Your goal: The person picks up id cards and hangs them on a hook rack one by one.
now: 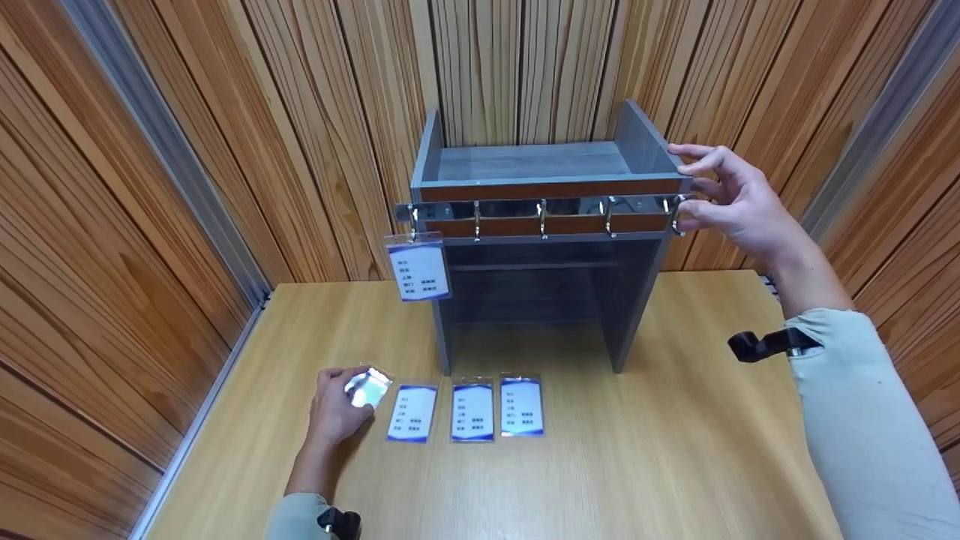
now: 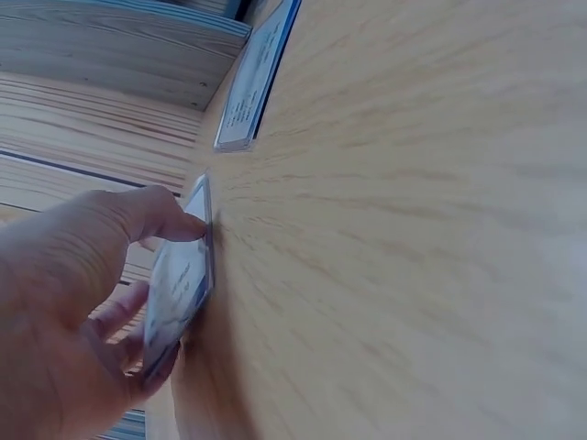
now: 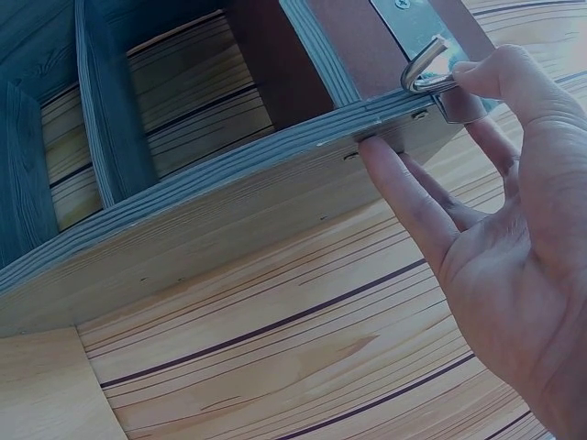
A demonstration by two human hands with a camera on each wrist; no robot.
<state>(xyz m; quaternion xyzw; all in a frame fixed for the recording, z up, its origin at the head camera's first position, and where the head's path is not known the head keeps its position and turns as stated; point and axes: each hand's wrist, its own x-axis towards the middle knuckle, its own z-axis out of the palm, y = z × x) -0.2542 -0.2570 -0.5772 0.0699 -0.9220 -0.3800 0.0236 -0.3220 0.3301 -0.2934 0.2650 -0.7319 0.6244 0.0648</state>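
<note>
With its thumb and fingers, my left hand (image 1: 334, 411) pinches a clear-sleeved badge card (image 1: 369, 389) by its edges. In the left wrist view the card (image 2: 176, 284) tilts up beside the tabletop. My right hand (image 1: 742, 199) is at the right end of the metal hook rail (image 1: 510, 209) on the grey shelf unit (image 1: 637, 292). In the right wrist view, its thumb and a finger pinch the rail end by the last hook (image 3: 427, 69), while other fingers touch the shelf's side. Another badge (image 1: 418, 271) hangs from the leftmost hook.
Three more badges lie in a row before the shelf: a left one (image 1: 412, 412), a middle one (image 1: 472, 409) and a right one (image 1: 522, 406). The wooden table (image 1: 570, 487) meets wood-panelled walls (image 1: 315, 135) behind and at both sides.
</note>
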